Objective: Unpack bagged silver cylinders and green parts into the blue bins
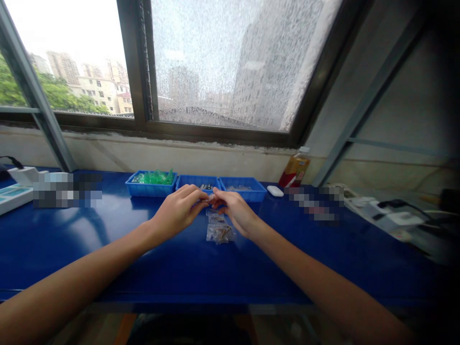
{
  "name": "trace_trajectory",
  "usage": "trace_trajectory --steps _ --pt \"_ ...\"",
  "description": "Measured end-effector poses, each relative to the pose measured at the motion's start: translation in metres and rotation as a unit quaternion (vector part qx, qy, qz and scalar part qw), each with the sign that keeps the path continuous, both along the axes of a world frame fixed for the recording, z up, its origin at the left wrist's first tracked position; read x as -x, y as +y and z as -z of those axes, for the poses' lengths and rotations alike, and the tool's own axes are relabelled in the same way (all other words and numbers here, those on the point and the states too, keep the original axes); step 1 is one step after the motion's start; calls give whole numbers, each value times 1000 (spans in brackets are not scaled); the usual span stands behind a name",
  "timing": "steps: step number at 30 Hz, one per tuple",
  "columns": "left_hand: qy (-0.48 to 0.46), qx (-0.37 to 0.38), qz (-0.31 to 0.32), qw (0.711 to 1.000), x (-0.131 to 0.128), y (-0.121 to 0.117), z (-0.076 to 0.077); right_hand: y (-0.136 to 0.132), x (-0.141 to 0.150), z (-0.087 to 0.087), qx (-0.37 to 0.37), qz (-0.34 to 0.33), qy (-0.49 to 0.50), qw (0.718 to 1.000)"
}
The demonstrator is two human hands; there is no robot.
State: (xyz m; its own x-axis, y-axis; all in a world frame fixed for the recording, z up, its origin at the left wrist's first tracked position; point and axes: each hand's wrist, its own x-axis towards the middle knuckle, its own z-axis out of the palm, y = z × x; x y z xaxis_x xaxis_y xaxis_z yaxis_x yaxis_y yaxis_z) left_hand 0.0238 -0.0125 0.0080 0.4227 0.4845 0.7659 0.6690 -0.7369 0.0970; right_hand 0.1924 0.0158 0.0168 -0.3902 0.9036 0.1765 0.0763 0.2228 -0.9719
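Observation:
My left hand [183,205] and my right hand [234,209] meet above the middle of the blue table, fingers pinched together. Between their fingertips is a small, pale, see-through piece that looks like a small clear plastic bag [211,197]; fingers cover most of it. Just below my hands, clear bags [220,233] lie on the tabletop with small brownish metal pieces inside, perhaps screws. Behind my fingers stands a blue bin [183,181] holding small metal parts. To its right, another blue bin [247,192] contains clear, hard-to-distinguish pieces.
A third blue bin [143,189] at the left holds green and clear plastic packets [158,177]. Right of the bins are a white case [275,191] and a drink bottle [295,168]. Power strips and cables sit at both sides of the blue table [172,273]. A window [230,67] rises behind.

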Motion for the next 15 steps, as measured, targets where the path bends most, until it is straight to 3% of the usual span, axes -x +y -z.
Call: trace_trajectory --steps 3,6,7,10,12,15 --pt "10 -5 9 1000 -1 1 4 1 0 0 31 -12 -1 999" --pt "4 44 16 999 -4 -2 8 11 -9 -6 -87 92 -63 990" --pt "5 63 20 998 -6 -3 9 17 -16 -9 -157 148 -93 972" --pt "36 113 25 993 -13 -6 12 41 -44 -17 -351 317 -193 860" --pt "64 129 16 989 -16 -3 15 57 -60 -18 -373 361 -271 811" --pt "108 153 -14 982 -19 10 22 67 -69 -14 -338 336 -372 796"
